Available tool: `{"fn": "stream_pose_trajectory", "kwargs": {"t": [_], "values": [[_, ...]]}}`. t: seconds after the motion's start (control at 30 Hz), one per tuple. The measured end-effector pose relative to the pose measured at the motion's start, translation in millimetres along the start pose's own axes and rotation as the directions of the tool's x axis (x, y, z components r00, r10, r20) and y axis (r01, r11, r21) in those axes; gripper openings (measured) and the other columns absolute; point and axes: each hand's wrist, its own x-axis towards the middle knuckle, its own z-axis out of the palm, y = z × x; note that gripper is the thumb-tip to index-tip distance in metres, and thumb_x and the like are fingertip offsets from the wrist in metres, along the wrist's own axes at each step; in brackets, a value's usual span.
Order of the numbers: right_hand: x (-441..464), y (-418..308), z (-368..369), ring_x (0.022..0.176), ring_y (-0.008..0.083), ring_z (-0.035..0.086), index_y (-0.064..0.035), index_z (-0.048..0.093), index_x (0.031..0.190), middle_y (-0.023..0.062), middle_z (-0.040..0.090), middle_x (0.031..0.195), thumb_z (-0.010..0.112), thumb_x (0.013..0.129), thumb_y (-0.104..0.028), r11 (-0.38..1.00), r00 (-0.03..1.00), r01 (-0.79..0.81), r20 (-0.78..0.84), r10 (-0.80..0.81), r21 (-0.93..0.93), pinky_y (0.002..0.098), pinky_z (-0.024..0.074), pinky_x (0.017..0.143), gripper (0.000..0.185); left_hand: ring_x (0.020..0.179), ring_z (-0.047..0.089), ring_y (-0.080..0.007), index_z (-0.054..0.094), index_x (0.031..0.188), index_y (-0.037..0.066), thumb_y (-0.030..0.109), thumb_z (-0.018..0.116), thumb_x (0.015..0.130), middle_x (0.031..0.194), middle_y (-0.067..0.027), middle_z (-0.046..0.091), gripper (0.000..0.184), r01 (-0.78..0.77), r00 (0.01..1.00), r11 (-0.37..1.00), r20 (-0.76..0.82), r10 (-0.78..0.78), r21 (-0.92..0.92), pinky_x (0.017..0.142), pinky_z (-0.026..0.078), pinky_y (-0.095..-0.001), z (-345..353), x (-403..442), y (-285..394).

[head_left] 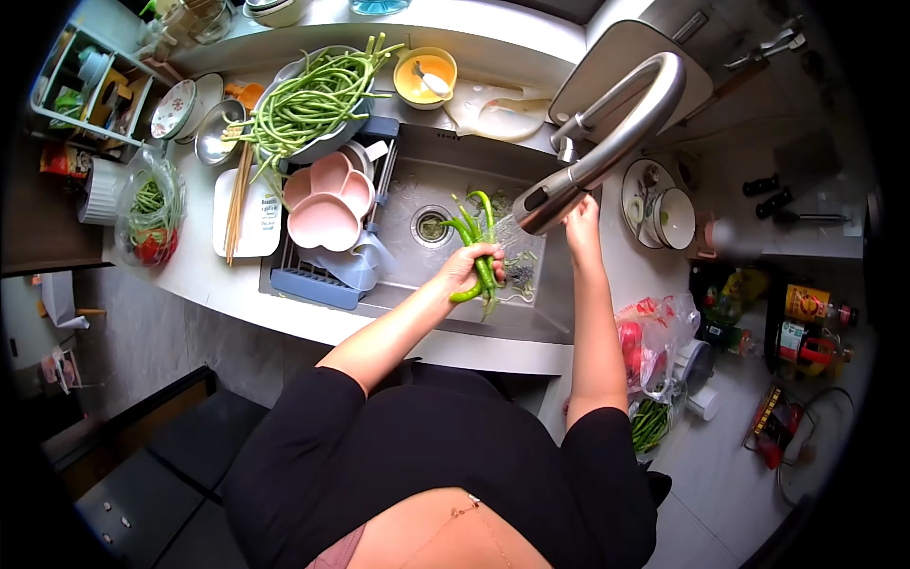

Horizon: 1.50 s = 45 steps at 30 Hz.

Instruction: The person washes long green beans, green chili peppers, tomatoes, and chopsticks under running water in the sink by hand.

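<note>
Over the sink [408, 270], my left hand [463, 267] is closed around a bunch of long green chili peppers [489, 218]. Their tips stick out above and below my fist. Water sprays onto them from the head of the metal faucet [607, 161]. My right hand [583, 230] is raised at the faucet's spray head, fingers closed against it and partly hidden behind it. Under the peppers, green scraps lie on the sink floor near the drain [433, 226].
Left of the sink, a blue dish rack [316, 287] holds a pink divided plate [327, 201]. Behind it stands a basin heaped with long green beans [308, 104]. A yellow bowl [425, 76] sits at the back edge. Stacked bowls [674, 218] and plastic bags [659, 337] are on the right.
</note>
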Motion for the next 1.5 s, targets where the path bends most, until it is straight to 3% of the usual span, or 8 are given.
{"fn": "stream_pose_trajectory", "kwargs": {"t": [0.2,0.4,0.57,0.93,1.03,1.13,1.37,1.5], "values": [[18.5,-86.2,16.0,0.12,0.0255,0.041,0.0117,0.007,0.136,0.0225,0.039,0.129,0.051,0.088,-0.013,0.856,0.967,0.254,-0.116,-0.226,0.45,0.0318,0.0288,0.102,0.07,0.057,0.04,-0.0111,0.048,0.097,0.005,0.007,0.055,0.083,0.072,-0.0029,0.046,0.016,0.147,0.987,0.989,0.065,-0.146,-0.014,0.054,0.037,-0.0251,-2.7,-37.4,2.4],[38.5,-72.9,23.6,0.088,0.0118,0.054,-0.0034,0.053,0.108,0.002,0.056,0.097,0.045,0.093,-0.016,0.862,0.957,0.266,-0.224,-0.183,0.431,0.0272,0.0463,0.078,0.021,0.055,0.038,-0.0102,0.047,0.099,0.006,0.01,0.05,0.085,0.069,-0.0014,0.041,0.014,0.402,0.897,0.91,0.158,-0.414,0.102,0.051,0.033,-0.0242,-4.1,-64.2,0.9],[49.7,-43.5,15.6,0.086,0.0132,0.056,-0.0027,0.055,0.104,0.0045,0.058,0.095,0.049,0.091,-0.011,0.768,0.985,0.174,-0.091,-0.15,0.616,0.0288,0.0473,0.077,0.016,0.053,0.038,-0.0098,0.047,0.099,0.005,0.01,0.05,0.085,0.068,-0.0013,0.041,0.015,0.503,0.842,0.854,0.148,-0.519,0.131,0.05,0.032,-0.0238,-5.4,-62.0,0.8],[35.3,-85.9,15.6,0.074,0.0146,0.055,-0.0007,0.052,0.081,0.005,0.056,0.081,0.049,0.083,0.0,0.705,0.998,0.025,-0.06,0.026,0.708,0.0279,0.0476,0.079,0.003,0.057,0.05,-0.0136,0.05,0.083,0.002,0.008,0.058,0.08,0.069,-0.0064,0.052,0.011,0.142,0.978,0.955,-0.183,-0.096,0.26,0.053,0.044,-0.0265,16.0,2.6,33.2],[7.4,-143.1,22.1,0.077,0.0205,0.06,0.004,0.057,0.091,0.0107,0.06,0.086,0.052,0.085,-0.004,0.657,0.993,0.053,-0.107,0.042,0.752,0.033,0.0511,0.073,0.012,0.06,0.058,-0.0177,0.055,0.08,-0.001,0.008,0.057,0.072,0.068,-0.0103,0.058,0.012,0.149,0.952,0.446,-0.25,0.177,0.883,0.053,0.048,-0.031,13.9,-9.9,47.6],[6.7,-152.2,23.1,0.069,0.0206,0.059,-0.0033,0.056,0.092,0.0085,0.058,0.079,0.053,0.088,-0.016,0.702,0.99,-0.021,-0.086,0.116,0.712,0.034,0.0504,0.062,0.014,0.078,0.061,-0.0368,0.049,0.095,-0.004,0.01,0.053,0.069,0.084,-0.0259,0.06,0.03,0.2,0.908,-0.522,0.043,0.416,0.829,0.072,0.047,-0.0442,15.2,-38.2,66.5],[27.8,-29.0,5.7,0.131,0.0225,0.025,0.0039,0.02,0.136,0.0141,0.032,0.138,0.056,0.084,-0.015,0.77,0.996,-0.078,0.073,0.041,0.634,0.0368,0.0193,0.108,0.066,0.085,0.057,-0.0391,0.046,0.091,0.001,0.013,0.054,0.073,0.088,-0.0218,0.057,0.024,0.271,0.705,-0.712,0.371,0.605,0.648,0.075,0.044,-0.0474,129.2,-132.8,162.6],[-38.6,-23.2,7.7,0.136,0.0242,0.015,0.0032,0.014,0.139,0.0164,0.013,0.147,0.053,0.086,-0.015,0.799,0.986,-0.154,0.043,0.159,0.582,0.0361,0.0197,0.108,0.068,0.088,0.056,-0.0396,0.047,0.094,0.0,0.014,0.054,0.075,0.092,-0.0232,0.057,0.024,0.416,0.543,-0.733,0.5,0.675,0.538,0.075,0.044,-0.0477,149.5,-148.8,253.9]]}}
